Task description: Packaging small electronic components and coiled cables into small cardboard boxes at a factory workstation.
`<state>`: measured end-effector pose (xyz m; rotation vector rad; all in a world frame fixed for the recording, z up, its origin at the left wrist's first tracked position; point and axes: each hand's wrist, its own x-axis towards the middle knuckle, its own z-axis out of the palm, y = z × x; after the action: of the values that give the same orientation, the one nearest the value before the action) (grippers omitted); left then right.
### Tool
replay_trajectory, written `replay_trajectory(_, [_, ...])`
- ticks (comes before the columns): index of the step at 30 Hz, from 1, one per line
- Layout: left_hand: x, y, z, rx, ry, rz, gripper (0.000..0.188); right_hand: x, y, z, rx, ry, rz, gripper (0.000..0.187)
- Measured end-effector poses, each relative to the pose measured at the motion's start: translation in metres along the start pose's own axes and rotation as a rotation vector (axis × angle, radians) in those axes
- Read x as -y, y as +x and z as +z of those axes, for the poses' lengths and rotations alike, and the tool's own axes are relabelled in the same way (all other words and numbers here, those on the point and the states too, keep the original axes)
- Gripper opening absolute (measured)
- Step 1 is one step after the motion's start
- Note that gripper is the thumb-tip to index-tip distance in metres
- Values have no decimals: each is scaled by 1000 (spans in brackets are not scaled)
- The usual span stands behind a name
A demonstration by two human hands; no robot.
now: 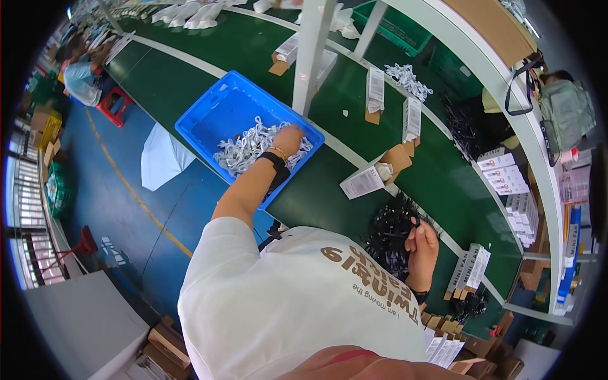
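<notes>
My left hand [289, 140] reaches into a blue plastic bin [212, 107], its fingers curled down into a pile of white cables [246, 147]. The fingertips are mostly hidden there. A dark band and a thin bracelet circle that wrist. My right hand [422, 248] is beside a heap of black cords [387, 229] at the bench edge near my body. Its thumb and fingers are bent together on a bit of black cord at the top. Just beyond the heap lies an open white carton [364, 182] with its brown flap raised and something pale inside.
A green conveyor belt [342, 123] runs past, carrying small white boxes [375, 92] and a clump of white cables [410, 81]. A white post [311, 57] rises behind the bin. Stacked boxes [506, 177] stand at right. Another person [82, 79] sits far left.
</notes>
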<state>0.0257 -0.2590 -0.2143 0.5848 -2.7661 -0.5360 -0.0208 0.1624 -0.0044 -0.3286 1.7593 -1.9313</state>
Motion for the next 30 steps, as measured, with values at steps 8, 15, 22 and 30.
replay_trajectory(8, [-5, 5, -14, 47, 326, 259, 18, -31, -16, -4, -108, -228, 49, 18])
replay_trajectory(15, [-70, -31, -67, -31, -753, -17, 9, -29, 20, 13, 137, -188, 81, 20])
replay_trajectory(22, [-218, -78, -123, 268, -1464, -103, 8, -40, 69, 62, 360, -144, -72, 15])
replay_trajectory(30, [-209, -73, -108, -120, -247, 345, 11, -14, 40, 37, 469, -995, -768, 13])
